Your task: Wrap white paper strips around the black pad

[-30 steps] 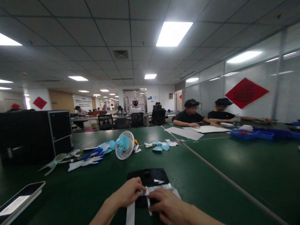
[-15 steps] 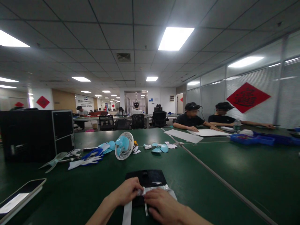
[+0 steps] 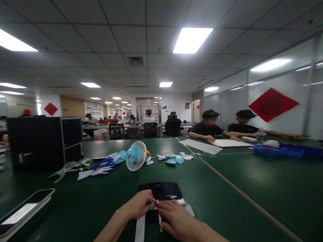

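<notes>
A flat black object [image 3: 161,190], its kind unclear, lies on the table in front of me. A shiny silvery-white strip [image 3: 153,205] crosses it under my fingers. My left hand [image 3: 141,204] is closed in a pinch at this strip, near its middle. Right beside it, my right hand [image 3: 176,216] lies with fingers stretched flat over the strip and the black object, and its fingertips almost meet the left ones. A pale flat band [image 3: 140,228] runs toward me from below my left hand. Loose whitish material [image 3: 189,210] sticks out past my right hand.
A phone-like device [image 3: 26,210] lies at left, near a black computer case [image 3: 45,144]. Ahead are blue-and-white gloves [image 3: 98,168], a small fan [image 3: 136,155] and light-blue fan blades [image 3: 175,159]. Two people sit at right behind white sheets [image 3: 202,146] and blue trays [image 3: 267,150].
The view has shifted slightly, so the scene sits a little further right. My fingertips have come closer together over the strip; both hands otherwise stay in place.
</notes>
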Tool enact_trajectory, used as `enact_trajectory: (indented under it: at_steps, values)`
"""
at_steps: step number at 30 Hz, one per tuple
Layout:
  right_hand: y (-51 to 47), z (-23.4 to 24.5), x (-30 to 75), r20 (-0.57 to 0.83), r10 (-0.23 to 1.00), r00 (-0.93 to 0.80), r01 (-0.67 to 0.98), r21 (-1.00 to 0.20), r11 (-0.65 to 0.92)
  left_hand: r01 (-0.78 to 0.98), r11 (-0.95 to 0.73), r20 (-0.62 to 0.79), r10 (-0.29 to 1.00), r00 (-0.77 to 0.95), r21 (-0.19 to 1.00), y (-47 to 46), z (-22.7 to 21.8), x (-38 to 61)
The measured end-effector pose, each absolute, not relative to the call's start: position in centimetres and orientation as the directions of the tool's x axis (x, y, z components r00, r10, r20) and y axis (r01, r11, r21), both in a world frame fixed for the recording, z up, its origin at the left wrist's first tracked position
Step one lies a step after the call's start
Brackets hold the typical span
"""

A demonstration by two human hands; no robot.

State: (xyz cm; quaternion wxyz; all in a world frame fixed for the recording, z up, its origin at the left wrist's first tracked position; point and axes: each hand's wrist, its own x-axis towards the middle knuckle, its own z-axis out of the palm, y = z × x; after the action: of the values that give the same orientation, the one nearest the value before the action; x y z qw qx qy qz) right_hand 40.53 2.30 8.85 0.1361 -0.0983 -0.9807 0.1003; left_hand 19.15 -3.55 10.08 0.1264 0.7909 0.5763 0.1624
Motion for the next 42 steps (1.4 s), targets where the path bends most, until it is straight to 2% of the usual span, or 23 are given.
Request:
enact_trajectory:
  at_steps: [11,21,32,37,42]
  values:
    - [4.6,9.4,41.4,0.274,0.383,-0.882,0.317,-0.256,0.913,0.885,-0.226,0.077,0.974,0.213,0.407,-4.0,10.7,18.5]
    - [7.1,10.2,43.1,0.256,0.534,-0.806,0.517,-0.137,0.845,0.906,-0.146,-0.018,0.986,0.167,0.396,-4.5,11.7,17.9]
    - [7.4,10.8,43.4,0.239,0.565,-0.79,0.554,-0.117,0.824,0.893,-0.132,-0.037,0.986,0.164,0.43,-3.8,10.8,16.8]
    - [7.8,10.8,43.2,0.338,0.569,-0.75,0.518,-0.235,0.822,0.866,-0.09,-0.064,0.988,0.14,0.493,-4.0,11.0,16.8]
    - [8.6,11.0,40.5,0.322,0.512,-0.797,0.433,-0.287,0.855,0.847,-0.071,0.0,0.997,0.083,0.526,-3.6,10.9,16.3]
